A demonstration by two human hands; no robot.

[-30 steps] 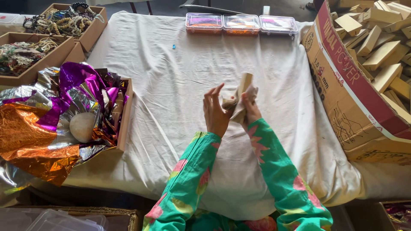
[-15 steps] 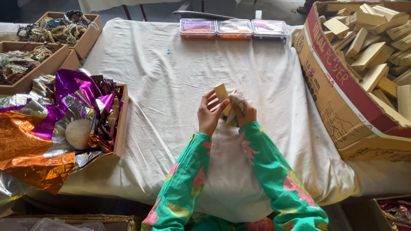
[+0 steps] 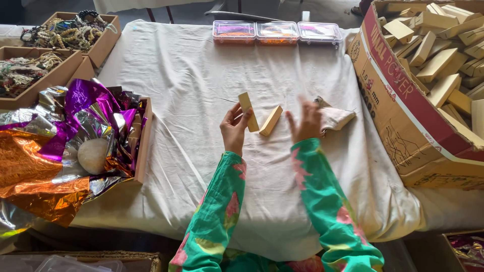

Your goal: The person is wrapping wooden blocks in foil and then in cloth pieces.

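My left hand (image 3: 233, 127) holds a small pale wooden block (image 3: 248, 111) upright above the white cloth (image 3: 201, 75) that covers the table. A second wooden block (image 3: 271, 120) lies tilted on the cloth just right of it. My right hand (image 3: 306, 122) hovers open and blurred beside that block, fingers spread, holding nothing. A crumpled beige cloth (image 3: 335, 117) lies just behind my right hand. Both my arms wear green sleeves with pink patterns.
A large cardboard box (image 3: 403, 121) full of wooden blocks stands at the right. Three clear lidded containers (image 3: 277, 31) sit at the far edge. At the left are a tray of shiny foil sheets (image 3: 75, 131) with a pale ball (image 3: 93, 155), and boxes of beads (image 3: 70, 31).
Both hands were together around the blocks and the beige cloth. Now they have parted: one block and the cloth lie on the table, and the right hand has opened.
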